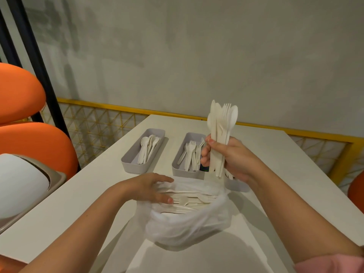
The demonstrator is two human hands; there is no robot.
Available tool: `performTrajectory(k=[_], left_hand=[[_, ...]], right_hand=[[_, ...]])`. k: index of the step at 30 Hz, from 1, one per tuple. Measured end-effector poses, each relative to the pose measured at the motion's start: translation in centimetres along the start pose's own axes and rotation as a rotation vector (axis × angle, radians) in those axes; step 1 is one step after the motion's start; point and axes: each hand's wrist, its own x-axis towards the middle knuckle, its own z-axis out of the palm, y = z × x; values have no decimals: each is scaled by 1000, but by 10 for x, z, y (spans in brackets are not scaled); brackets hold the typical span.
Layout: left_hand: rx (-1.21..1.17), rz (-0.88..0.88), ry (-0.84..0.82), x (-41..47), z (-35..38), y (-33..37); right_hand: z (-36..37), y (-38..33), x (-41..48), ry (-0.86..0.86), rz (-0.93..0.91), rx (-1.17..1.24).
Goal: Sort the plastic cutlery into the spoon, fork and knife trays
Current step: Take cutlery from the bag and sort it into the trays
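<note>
Take the translucent white plastic bag (187,223) as the clock's centre, with twelve o'clock pointing away from the person. The bag lies slumped on the white rectangular table (275,164), near its front edge, with its mouth open toward twelve. Loose white plastic cutlery (189,200), forks among it, lies flat inside.

The left hand (149,187) comes in from nine o'clock and rests on the bag's rim. Its fingers are straight and slightly spread, gripping nothing. At one o'clock the right hand (228,158) is raised above the table, fingers and thumb curled round an upright bundle of white plastic spoons, forks and knives (222,123). The heads point up.

At eleven o'clock a grey oblong plastic tray (134,167) holds white spoons (147,148). At twelve, just beside the bag's rim, a second grey tray (185,174) holds white forks (192,154). A third grey tray (239,186) at one o'clock is mostly hidden behind the right hand, and its contents cannot be told. A strip of tabletop shows between the first two trays.

The tabletop stretches wide from two to four o'clock, out to its right edge. From seven to nine it runs to the left edge, where a white-lidded beige bin (23,182) sits just beside the table. Orange rounded chairs (29,146) stand at ten o'clock. A yellow-framed mesh rail (126,109) runs behind the far edge.
</note>
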Motion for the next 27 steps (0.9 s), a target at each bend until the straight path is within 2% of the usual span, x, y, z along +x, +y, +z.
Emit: performTrajectory(k=[3,6,10,13,17,21,24,27], left_hand=[[-27,28,79,1,-4,5],[-81,142,272,3,-9,18],[-448,300,628,1,-17,49],[-597,346,774,4,-22,62],[-646,283,807,10,-24,69],[-733,247,755,13,-24,69],[-945,251,711,12,-27,65],[-1083,238,758,8,-33,63]], right_hand=[[7,-2,3,-90,44,63],[14,0,6,-155,72,90],[24,8,6,-211,110,114],[30,14,6,-263,154,100],[33,20,6,-322,201,77],[31,23,4,-344,248,72],[28,26,3,-279,239,143],[23,28,4,-169,219,239]])
